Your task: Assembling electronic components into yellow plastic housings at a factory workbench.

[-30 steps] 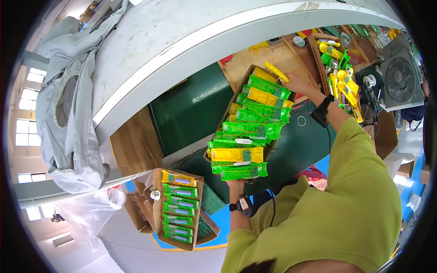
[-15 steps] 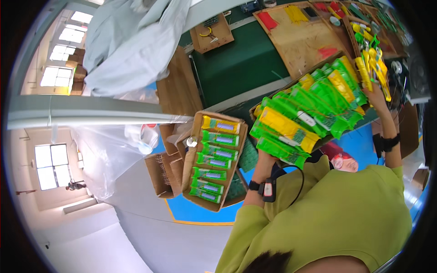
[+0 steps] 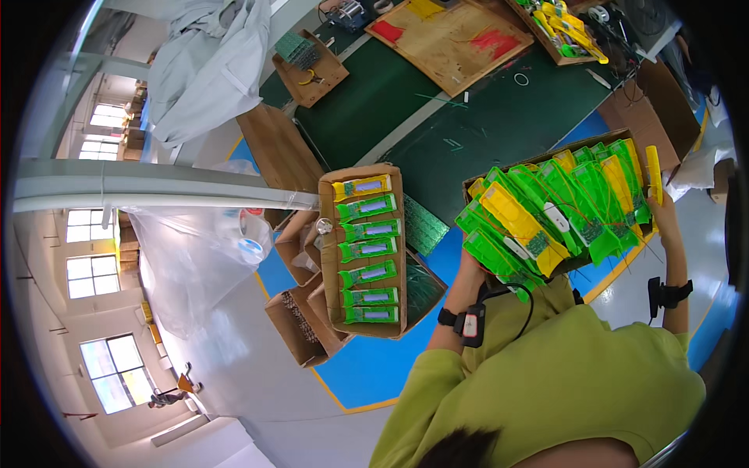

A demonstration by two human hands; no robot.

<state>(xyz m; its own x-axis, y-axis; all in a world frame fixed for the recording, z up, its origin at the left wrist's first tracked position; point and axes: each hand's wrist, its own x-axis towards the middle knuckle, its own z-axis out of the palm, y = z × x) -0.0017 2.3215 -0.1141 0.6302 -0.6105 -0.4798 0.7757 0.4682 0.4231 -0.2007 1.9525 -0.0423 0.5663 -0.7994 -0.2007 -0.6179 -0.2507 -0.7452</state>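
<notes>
A cardboard box point(image 3: 563, 146), packed with green and yellow plastic casings point(image 3: 515, 218) fitted with circuit boards and thin wires, is held in front of my body. My left hand point(image 3: 470, 271) is closed at its near left corner, fingers mostly hidden by the box and casings. At the right end, my right hand point(image 3: 662, 212) is closed around the lower end of a long yellow plastic piece point(image 3: 654, 173) that stands upright beside the box. Whether this hand also bears the box's weight I cannot tell.
Left of the box stands a cardboard tray point(image 3: 331, 265) with a column of green and yellow casings. The green bench point(image 3: 476, 132) lies beyond, bearing a wooden board point(image 3: 452, 51) and a bin of yellow parts point(image 3: 555, 27). A metal beam point(image 3: 172, 187) crosses on the left.
My right hand has come back from the bin of yellow parts to the box's right end, with a yellow piece in it. The box has shifted away from the bench; the view has turned.
</notes>
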